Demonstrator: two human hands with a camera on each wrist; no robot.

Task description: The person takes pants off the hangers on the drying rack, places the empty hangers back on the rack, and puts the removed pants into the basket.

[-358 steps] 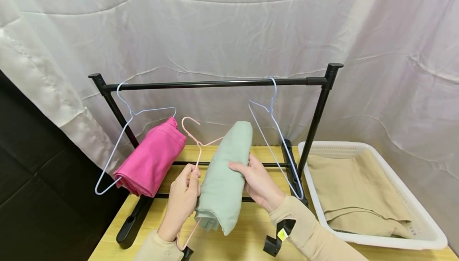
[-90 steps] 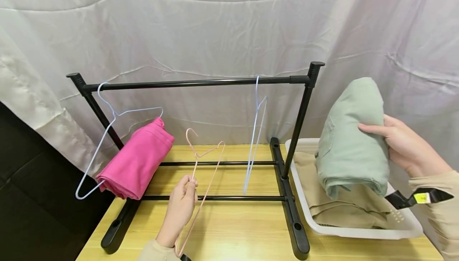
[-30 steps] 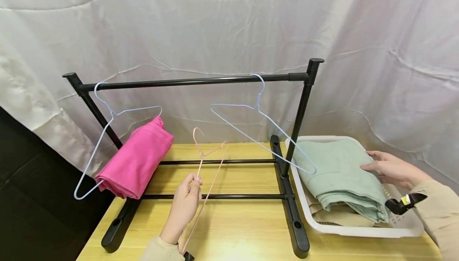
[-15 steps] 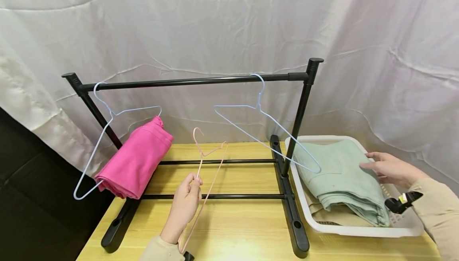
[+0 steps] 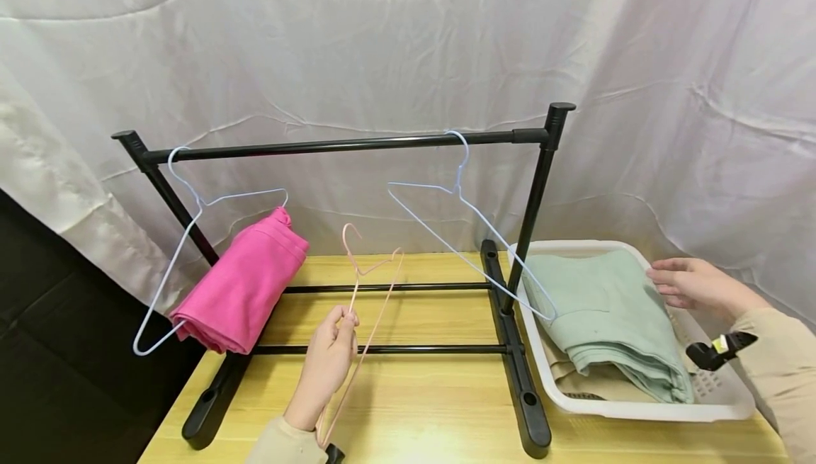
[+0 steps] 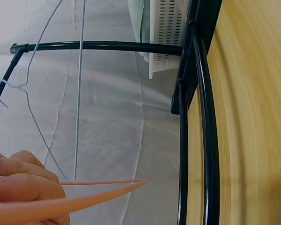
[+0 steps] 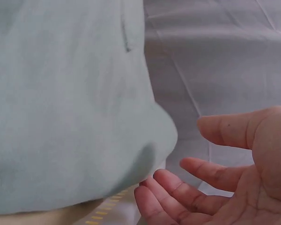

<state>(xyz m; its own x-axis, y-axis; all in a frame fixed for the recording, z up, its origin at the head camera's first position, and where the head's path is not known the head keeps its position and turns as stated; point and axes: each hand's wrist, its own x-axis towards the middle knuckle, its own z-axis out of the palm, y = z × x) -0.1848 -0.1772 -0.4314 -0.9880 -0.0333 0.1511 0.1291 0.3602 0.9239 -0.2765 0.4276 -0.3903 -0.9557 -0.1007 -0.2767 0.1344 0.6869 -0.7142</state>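
My left hand (image 5: 328, 361) pinches a pink wire hanger (image 5: 372, 340) by one side, its hook pointing up and nothing hanging on it. In the left wrist view the curled fingers (image 6: 23, 180) hold it close to the camera. At the right, a folded pale green garment (image 5: 602, 308) lies in a white basket (image 5: 637, 411), over a beige folded cloth (image 5: 612, 385). My right hand (image 5: 704, 287) is beside the garment's right edge. The right wrist view shows its fingers spread and loosely bent, holding nothing, close to the green fabric (image 7: 70, 112).
A black rack (image 5: 357, 144) stands on the wooden table (image 5: 421, 407). On its left hangs a blue hanger (image 5: 167, 273) bearing a folded magenta cloth (image 5: 245, 283). Another blue hanger (image 5: 491, 230) hangs bare at the right, its lower corner overlapping the basket in view. A pale curtain (image 5: 382, 60) is behind.
The green garment went from beside the pink hanger into the basket on the right. My right hand has let go and drawn slightly off. The left hand keeps the hanger; the right blue hanger swung.
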